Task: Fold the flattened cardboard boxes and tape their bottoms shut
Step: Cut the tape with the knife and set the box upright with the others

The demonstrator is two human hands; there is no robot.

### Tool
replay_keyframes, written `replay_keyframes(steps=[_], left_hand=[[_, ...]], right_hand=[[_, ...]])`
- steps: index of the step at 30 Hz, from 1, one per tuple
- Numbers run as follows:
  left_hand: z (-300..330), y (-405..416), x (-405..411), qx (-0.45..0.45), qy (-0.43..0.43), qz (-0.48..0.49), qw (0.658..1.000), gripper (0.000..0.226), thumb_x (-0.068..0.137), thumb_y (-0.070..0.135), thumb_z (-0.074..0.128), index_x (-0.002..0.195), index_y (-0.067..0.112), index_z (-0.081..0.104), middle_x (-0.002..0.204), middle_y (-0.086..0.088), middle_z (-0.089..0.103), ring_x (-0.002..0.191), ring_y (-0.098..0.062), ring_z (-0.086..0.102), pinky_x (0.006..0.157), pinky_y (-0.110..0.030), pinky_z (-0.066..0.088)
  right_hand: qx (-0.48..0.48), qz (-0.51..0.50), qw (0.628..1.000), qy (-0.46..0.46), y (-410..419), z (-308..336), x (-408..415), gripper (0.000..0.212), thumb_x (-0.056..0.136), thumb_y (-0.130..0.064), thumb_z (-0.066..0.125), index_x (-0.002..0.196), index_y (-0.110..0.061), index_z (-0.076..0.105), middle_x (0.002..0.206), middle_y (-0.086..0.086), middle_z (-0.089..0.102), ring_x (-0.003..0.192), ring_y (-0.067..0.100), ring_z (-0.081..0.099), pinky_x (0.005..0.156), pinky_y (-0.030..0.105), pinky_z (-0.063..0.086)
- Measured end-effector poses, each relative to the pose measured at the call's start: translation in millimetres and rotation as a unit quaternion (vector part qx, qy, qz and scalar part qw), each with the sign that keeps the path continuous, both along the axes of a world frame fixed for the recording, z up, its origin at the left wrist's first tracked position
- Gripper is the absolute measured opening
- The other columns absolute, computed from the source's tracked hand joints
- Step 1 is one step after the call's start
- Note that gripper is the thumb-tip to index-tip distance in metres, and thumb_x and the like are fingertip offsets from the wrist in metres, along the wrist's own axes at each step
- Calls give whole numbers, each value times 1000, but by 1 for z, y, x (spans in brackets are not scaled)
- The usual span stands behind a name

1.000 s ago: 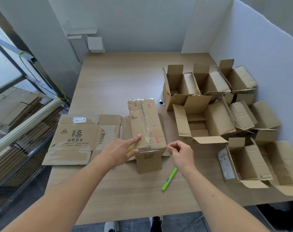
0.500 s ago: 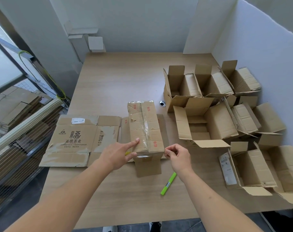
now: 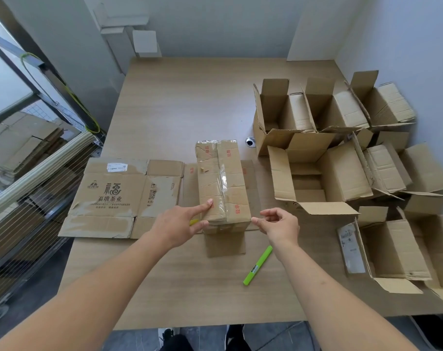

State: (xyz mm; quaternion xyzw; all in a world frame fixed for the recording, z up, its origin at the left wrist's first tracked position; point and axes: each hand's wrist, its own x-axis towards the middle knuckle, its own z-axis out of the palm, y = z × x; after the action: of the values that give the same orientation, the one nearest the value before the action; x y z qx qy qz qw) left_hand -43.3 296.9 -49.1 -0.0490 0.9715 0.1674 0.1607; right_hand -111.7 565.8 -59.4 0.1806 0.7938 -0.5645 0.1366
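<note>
Wooden table (image 3: 190, 102). Box (image 3: 223, 183), bottom up, taped. Left hand (image 3: 176, 228) pressed seam, forefinger straight; right hand (image 3: 278, 224) pinched tape end. Best smoothed flat.

Brown taped box (image 3: 221, 183) with red stamps; flattened brown box (image 3: 119, 196), black printed characters; bright green pen (image 3: 257, 265); pale wood-grain table (image 3: 179, 102).

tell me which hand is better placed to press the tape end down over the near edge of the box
Left, probably. The left hand already rests on the box at its near edge, forefinger beside the clear tape. The right hand sits off the box's right corner, fingers curled in a pinch.
</note>
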Motion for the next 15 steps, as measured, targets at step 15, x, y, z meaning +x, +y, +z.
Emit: replay_keyframes(steps=[15], left_hand=[[9, 5, -1, 51, -9, 39, 998, 58, 99, 65, 54, 150, 67, 27, 133, 9, 68, 73, -3, 57, 76, -34, 60]], right_hand=[[296, 299, 819, 391, -9, -7, 17, 37, 77, -12, 83, 111, -16, 71, 99, -2, 61, 87, 21, 61, 67, 35, 58]])
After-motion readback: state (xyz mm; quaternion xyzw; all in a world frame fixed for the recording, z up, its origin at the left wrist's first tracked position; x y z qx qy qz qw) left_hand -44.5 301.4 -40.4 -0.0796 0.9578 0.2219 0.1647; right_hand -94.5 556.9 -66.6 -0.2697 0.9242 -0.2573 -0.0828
